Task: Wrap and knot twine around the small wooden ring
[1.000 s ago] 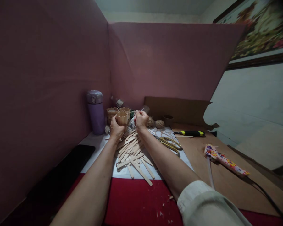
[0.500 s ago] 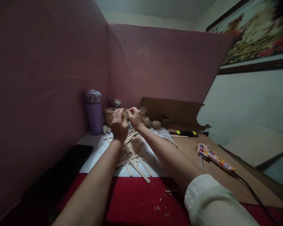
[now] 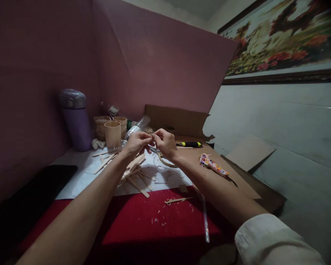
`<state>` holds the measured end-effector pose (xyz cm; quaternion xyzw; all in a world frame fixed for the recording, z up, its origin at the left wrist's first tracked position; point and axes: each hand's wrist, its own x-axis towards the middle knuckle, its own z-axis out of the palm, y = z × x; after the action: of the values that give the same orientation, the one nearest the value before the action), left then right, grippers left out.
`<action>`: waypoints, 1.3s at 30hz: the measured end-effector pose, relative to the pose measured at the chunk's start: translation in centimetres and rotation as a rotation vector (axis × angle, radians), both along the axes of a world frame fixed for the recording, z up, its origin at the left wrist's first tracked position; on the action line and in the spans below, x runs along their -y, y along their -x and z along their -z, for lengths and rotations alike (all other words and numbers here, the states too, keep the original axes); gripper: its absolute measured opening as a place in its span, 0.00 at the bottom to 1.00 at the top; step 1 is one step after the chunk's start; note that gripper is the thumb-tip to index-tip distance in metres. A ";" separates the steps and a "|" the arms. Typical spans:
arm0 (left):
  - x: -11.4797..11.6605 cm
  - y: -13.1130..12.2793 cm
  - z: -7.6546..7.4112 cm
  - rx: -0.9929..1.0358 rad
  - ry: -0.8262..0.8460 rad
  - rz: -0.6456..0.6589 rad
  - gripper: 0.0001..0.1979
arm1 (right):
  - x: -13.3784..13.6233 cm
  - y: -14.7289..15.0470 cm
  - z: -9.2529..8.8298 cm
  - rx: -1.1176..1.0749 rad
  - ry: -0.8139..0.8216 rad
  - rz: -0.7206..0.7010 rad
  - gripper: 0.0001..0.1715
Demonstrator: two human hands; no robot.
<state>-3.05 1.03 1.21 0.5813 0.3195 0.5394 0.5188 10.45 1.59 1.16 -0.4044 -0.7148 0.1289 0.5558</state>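
left hand (image 3: 138, 144) and right hand (image 3: 165, 142) pinch nearly together, anything held too small to tell, best worked clear of the scissors (image 3: 161, 157)

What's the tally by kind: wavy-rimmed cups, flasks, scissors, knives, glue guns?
Wavy-rimmed cups: 3
Purple flask: 1
Scissors: 1
Knife: 1
Glue gun: 1
Total: 7
Loose sticks left out: too overlapped to count.
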 end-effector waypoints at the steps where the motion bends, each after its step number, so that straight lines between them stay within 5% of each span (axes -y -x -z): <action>1: 0.0 -0.3 0.1 -0.010 0.023 0.029 0.14 | 0.4 -0.5 0.2 -0.003 -0.004 0.002 0.11; 9: 1.1 -1.8 0.1 -0.106 0.133 0.039 0.14 | 2.4 -2.8 1.5 -0.063 0.100 -0.113 0.13; 17: 1.4 -2.8 0.9 -0.210 0.085 0.065 0.09 | 4.5 -4.8 4.2 0.239 -0.069 -0.038 0.12; 24: 1.4 -3.5 1.5 -0.217 0.112 0.161 0.06 | 4.1 -5.9 4.3 0.306 -0.224 0.069 0.07; 39: 1.5 -2.8 1.0 -0.275 0.130 -0.028 0.08 | 4.6 -5.7 4.4 0.398 -0.117 0.215 0.10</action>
<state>-0.26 -0.46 0.24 0.6104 0.4300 0.4398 0.4991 16.14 -3.00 -3.28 -0.4630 -0.7692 -0.0549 0.4370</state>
